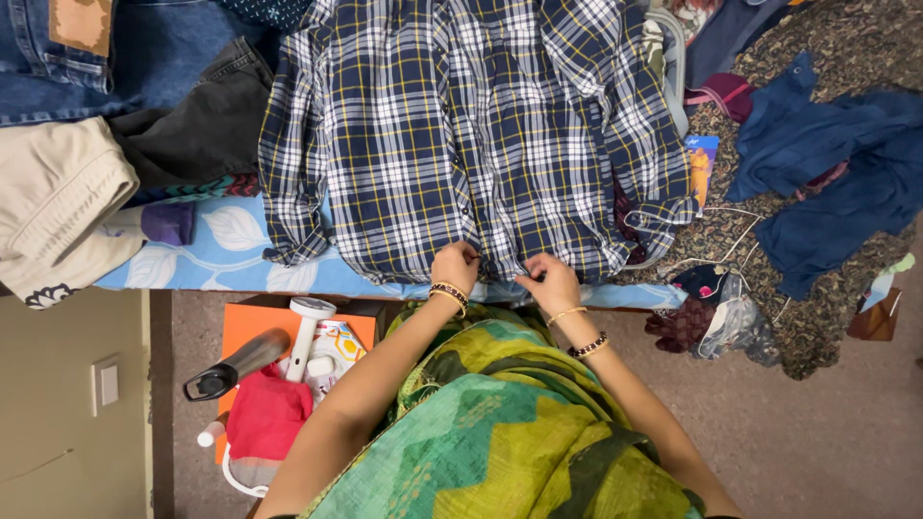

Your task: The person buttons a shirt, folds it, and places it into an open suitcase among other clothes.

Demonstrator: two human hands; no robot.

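A navy, white and yellow plaid shirt lies spread flat on a bed with a blue leaf-print sheet. My left hand pinches the shirt's bottom hem near the button placket. My right hand grips the hem just to the right of it, fingers closed on the fabric. Both wrists wear bangles. My green and yellow patterned garment fills the lower middle of the view.
Blue jeans, a dark grey garment and a beige garment lie left of the shirt. Dark blue clothes and hangers lie on the floor at right. An orange surface below holds a handheld steamer and a red cloth.
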